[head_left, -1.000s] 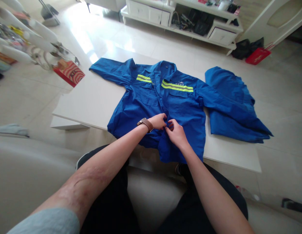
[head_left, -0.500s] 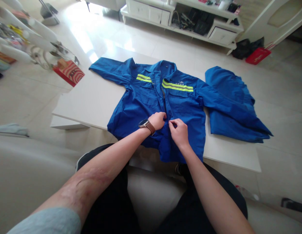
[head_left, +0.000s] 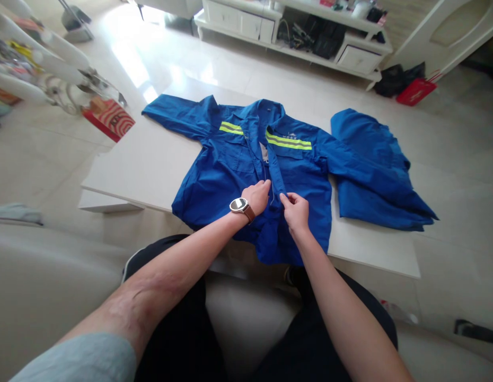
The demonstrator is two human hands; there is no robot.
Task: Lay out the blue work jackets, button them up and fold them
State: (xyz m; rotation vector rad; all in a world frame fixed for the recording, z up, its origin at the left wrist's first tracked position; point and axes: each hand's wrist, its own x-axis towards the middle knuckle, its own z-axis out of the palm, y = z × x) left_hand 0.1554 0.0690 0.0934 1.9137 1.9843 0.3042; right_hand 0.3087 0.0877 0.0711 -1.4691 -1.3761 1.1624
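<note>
A blue work jacket (head_left: 226, 175) with yellow-grey reflective strips lies spread on a low white table, collar away from me. Its front is parted, and a pale patch shows in the gap below the collar. My left hand (head_left: 257, 196), with a watch (head_left: 239, 206) on the wrist, is closed on the jacket's left-side front edge; its fingertips are partly hidden. Just right of it, my right hand (head_left: 296, 209) pinches the other front edge between thumb and fingers. A folded blue garment (head_left: 366, 154) lies at the right, with the jacket's right sleeve against it.
The low white table (head_left: 115, 164) reaches out past the jacket on both sides. A red patterned box (head_left: 111, 119) is beyond its left end. A white cabinet (head_left: 238, 21) stands at the back, with a red bag (head_left: 417, 91) on the floor beside it.
My right hand has moved slightly right, drawing its front edge away from the left one. The gap between the edges is wider, and the pale patch now shows in it.
</note>
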